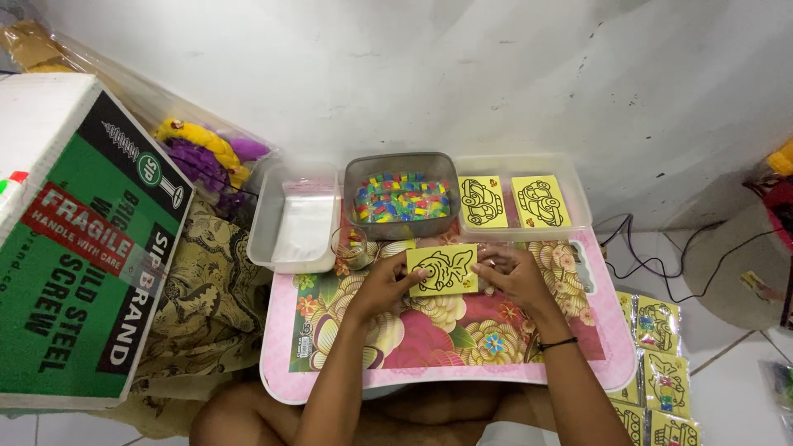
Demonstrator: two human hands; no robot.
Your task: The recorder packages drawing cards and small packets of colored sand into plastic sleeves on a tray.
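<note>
A yellow card (443,269) with a black line drawing of a fish lies at the far middle of a small table (611,363), whose top is a glossy pink sheet printed with big flowers. The left hand (387,287) pinches the card's left edge, thumb on top, and the right hand (514,275) pinches its right edge the same way; both grips are pressed onto the card, which sits flat and low over the table. A black band circles the right wrist. Just beyond the card stands a grey, rounded-corner tub (401,196) full of small bright packets in many colours, and just left of the left hand a small clear glass (350,245) sits near the tub's corner. Left of the tub is a clear plastic tray (295,216) holding clear bags; right of it, another clear tray (529,198) holds two yellow cards with car outlines. Nothing lies between the hands and the card. On the floor to the right, near the table's edge, lie several bagged cards (661,363) with car drawings. To the left stands a large green and white cardboard box (78,248), beside patterned brown cloth (206,297) and a clear bag of purple and yellow stuff (206,157). The wall behind is white and scuffed.
</note>
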